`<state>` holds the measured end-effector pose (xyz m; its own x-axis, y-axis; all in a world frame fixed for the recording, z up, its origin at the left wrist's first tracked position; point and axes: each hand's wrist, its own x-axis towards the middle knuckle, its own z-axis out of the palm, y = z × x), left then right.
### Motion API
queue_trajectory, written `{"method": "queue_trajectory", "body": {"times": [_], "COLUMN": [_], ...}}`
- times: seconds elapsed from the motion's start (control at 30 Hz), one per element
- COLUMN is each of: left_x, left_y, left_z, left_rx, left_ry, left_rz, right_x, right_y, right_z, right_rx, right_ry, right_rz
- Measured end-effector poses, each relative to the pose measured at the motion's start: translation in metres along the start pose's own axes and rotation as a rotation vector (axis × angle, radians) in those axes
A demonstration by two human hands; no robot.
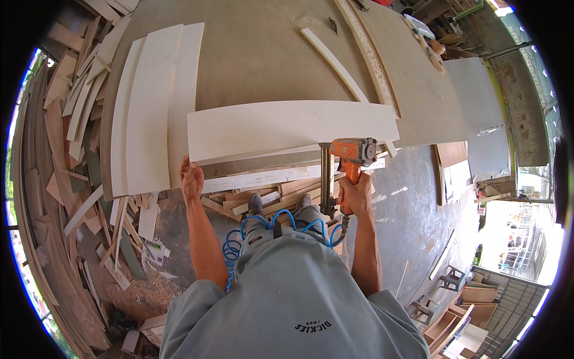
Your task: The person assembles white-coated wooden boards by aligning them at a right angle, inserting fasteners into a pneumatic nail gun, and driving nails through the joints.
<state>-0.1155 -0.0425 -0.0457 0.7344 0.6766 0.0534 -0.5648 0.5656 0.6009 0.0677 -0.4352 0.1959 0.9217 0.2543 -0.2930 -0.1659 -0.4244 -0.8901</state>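
A long white board (287, 127) lies crosswise in front of me at the near edge of the worktable. My left hand (192, 179) is at its near left corner, fingers curled and fingertips against the edge. In my right hand (357, 192) is an orange nail gun (354, 152), gripped by its handle. Its nose and long magazine are at the board's near edge, toward the right end. Whether the nose touches the board I cannot tell. A coiled blue air hose (320, 225) runs from the nail gun across my lap.
Several white panels (149, 107) lie at the table's left. A narrow white strip (335, 63) and a long rail (373, 57) lie beyond the board. Scrap wood (78, 113) is heaped at the left, with more offcuts (287, 194) beneath the near edge. Small stools (452, 278) stand at the lower right.
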Motion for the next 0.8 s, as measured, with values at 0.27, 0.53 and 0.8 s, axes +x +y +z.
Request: {"method": "queue_trajectory", "body": {"times": [0.27, 0.53, 0.8], "left_x": [-0.002, 0.000, 0.000], "left_y": [0.000, -0.002, -0.003], "left_z": [-0.002, -0.007, -0.012], "left_rx": [-0.018, 0.000, 0.011], "left_ry": [0.040, 0.009, 0.014], "left_rz": [-0.019, 0.018, 0.000], "right_x": [0.002, 0.006, 0.002], "right_y": [-0.008, -0.014, -0.013], "right_z": [-0.004, -0.007, -0.003], "right_rx": [-0.069, -0.180, -0.170], "right_ry": [-0.014, -0.013, 0.014], "right_rz": [0.001, -0.008, 0.008]}}
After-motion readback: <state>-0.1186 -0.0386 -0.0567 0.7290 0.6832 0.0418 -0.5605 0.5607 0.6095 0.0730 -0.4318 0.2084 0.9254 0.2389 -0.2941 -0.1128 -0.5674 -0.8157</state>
